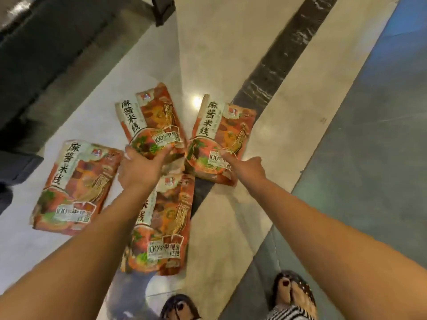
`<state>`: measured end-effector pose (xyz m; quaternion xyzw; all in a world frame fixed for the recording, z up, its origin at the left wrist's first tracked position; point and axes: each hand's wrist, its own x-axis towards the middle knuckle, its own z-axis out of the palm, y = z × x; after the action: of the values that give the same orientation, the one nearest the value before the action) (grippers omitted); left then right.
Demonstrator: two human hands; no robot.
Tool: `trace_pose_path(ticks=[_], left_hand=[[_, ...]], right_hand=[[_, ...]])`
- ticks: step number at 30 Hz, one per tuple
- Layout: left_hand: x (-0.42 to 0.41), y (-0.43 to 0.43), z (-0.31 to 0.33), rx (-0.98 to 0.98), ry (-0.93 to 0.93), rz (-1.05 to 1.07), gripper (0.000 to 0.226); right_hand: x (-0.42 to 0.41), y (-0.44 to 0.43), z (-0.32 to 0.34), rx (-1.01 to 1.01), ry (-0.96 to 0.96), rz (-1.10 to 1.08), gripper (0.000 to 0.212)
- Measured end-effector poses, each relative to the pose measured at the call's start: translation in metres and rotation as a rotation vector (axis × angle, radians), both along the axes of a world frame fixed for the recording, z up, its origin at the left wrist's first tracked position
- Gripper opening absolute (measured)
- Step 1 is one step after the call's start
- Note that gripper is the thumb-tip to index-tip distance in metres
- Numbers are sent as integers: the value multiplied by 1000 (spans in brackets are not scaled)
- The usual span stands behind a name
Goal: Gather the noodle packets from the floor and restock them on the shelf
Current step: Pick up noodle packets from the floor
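Note:
Several orange noodle packets lie flat on the shiny floor. My left hand (141, 168) grips the near edge of the far middle packet (153, 116), thumb and fingers around it. My right hand (245, 168) pinches the lower part of the right packet (221, 139). Another packet (74, 185) lies at the left, untouched. A further packet (165, 227) lies nearest me, partly hidden under my left forearm.
A dark shelf base (46, 54) runs along the upper left. A black marble strip (277, 65) crosses the pale floor diagonally. A grey-blue floor area (369, 135) lies at the right. My sandalled feet (293, 294) stand at the bottom edge.

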<state>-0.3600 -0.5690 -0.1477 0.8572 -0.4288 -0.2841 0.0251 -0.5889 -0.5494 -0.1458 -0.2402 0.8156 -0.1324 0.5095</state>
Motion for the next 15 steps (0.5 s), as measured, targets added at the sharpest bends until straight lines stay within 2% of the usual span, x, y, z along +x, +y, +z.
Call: trace_pose_path(ticks=[3,6,11,15], left_hand=[[15,-38,-46,-69,78,184,125],[19,-58,-72,-128,180,350,130],[12,-61,-80,-170,334,419,123],[17,-61,-82,-186,514,540,133]], right_hand=[[6,-25,-52,-77,-83,-115,106],[11,-39,-74,-113,-133,-264,106],[20,-50,-78,-186,-120,-281,96],[27,-47,-80,-219,-150,-338,90]])
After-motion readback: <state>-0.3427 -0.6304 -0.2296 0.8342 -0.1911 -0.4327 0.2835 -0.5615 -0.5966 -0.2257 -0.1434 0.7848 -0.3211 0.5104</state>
